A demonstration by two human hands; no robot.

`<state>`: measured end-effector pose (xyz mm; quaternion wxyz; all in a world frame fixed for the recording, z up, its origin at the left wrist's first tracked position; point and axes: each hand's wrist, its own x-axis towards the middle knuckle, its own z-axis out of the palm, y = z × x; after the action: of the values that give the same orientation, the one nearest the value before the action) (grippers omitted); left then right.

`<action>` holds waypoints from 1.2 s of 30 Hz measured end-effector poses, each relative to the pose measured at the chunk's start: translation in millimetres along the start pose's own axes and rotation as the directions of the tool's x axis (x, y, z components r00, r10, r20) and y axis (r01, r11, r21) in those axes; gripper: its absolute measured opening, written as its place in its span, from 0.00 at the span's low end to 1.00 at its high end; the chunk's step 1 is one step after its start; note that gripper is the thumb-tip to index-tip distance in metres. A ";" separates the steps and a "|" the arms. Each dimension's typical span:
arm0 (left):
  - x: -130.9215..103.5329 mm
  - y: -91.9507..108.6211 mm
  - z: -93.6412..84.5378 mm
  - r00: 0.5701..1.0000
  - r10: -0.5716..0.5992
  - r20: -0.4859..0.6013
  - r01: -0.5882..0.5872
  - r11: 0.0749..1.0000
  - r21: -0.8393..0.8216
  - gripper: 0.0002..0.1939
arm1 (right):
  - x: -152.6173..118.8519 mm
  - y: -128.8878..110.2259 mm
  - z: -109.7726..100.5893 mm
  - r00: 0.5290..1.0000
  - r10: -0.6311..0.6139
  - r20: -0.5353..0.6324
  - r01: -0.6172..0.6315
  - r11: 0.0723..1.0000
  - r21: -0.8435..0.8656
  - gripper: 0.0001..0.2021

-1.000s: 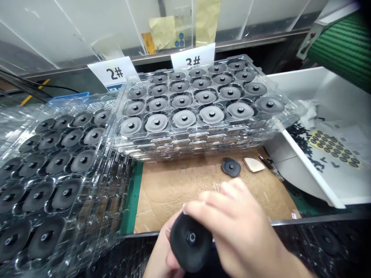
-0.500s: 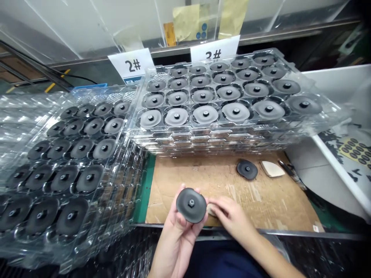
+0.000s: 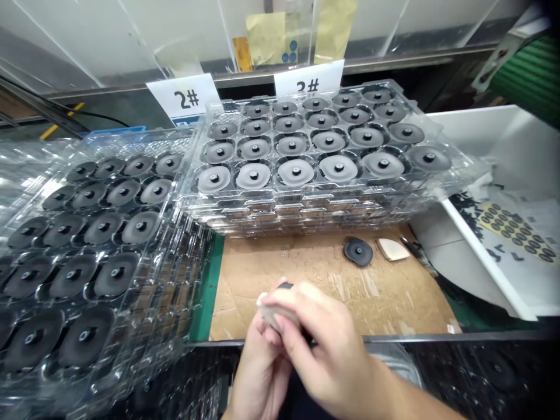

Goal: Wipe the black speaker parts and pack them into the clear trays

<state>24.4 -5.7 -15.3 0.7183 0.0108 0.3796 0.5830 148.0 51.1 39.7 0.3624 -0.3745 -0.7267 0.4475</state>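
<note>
At the front edge of the cardboard, my left hand point(image 3: 260, 367) is closed around a dark, rounded plastic disc point(image 3: 286, 286). Only a sliver of the disc's edge shows, since my right hand point(image 3: 326, 335) covers most of it. Between the right fingers and thumb is a folded, off-white cloth-like pad point(image 3: 275, 316), pressed at the disc's side. A second black disc point(image 3: 358, 251) with a central stud lies on the cardboard. To its right sits a cream-coloured pad point(image 3: 392, 249).
Clear plastic trays point(image 3: 289, 195) of similar discs are stacked behind the cardboard point(image 3: 249, 262); another tray stack point(image 3: 144, 280) stands at left. A dark pen-like tool point(image 3: 419, 255) lies right of the cream pad. A white bin point(image 3: 485, 262) holds stickers and small black pieces.
My right hand has moved left and over the disc, bringing the off-white pad against it. The disc, face-up before, is now mostly covered. The view has shifted slightly right.
</note>
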 end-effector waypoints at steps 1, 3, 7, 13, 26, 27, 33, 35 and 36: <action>-0.6 0.6 0.8 1.000 0.012 -0.027 -0.011 1.000 0.027 0.29 | 2.8 -6.0 0.5 0.995 -0.004 0.102 0.004 1.000 -0.002 0.11; -1.1 2.3 3.1 0.996 0.062 -0.067 -0.057 0.996 0.075 0.27 | 7.2 -10.2 1.9 0.969 0.039 0.245 -0.033 0.999 -0.031 0.10; -4.4 6.3 12.8 0.997 0.071 -0.041 -0.064 0.988 0.144 0.25 | 12.6 -7.4 8.6 0.998 -0.062 0.018 0.064 0.993 -0.098 0.11; -13.5 16.7 20.3 0.999 0.030 0.022 -0.032 0.994 0.108 0.27 | -6.9 -16.5 -15.2 0.966 -0.005 0.257 0.011 1.000 -0.023 0.11; -13.3 24.8 6.6 0.963 -0.165 0.212 0.177 0.983 -0.039 0.26 | -18.2 77.5 -17.4 0.951 0.208 -0.230 -0.230 0.971 -0.073 0.10; -13.0 23.5 4.7 0.961 -0.171 0.215 0.187 0.981 -0.057 0.26 | -20.0 89.1 -12.6 0.945 0.245 -0.219 -0.267 0.960 -0.080 0.10; -9.3 13.6 -6.0 0.945 -0.205 0.255 0.243 0.962 -0.126 0.23 | -42.7 116.9 8.0 0.944 0.291 -0.157 -0.315 0.937 -0.152 0.13; -8.4 13.1 -5.3 0.938 -0.202 0.282 0.248 0.959 -0.137 0.23 | -46.1 107.4 6.0 0.939 0.294 -0.179 -0.321 0.936 -0.143 0.13; -8.1 13.3 -4.1 0.935 -0.201 0.291 0.250 0.958 -0.141 0.23 | -46.2 101.2 3.7 0.940 0.291 -0.179 -0.316 0.939 -0.133 0.13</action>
<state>10.8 -10.1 -7.9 0.8243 -0.0156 0.2224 0.5204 188.2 41.8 -63.7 0.3136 -0.5442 -0.6628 0.4077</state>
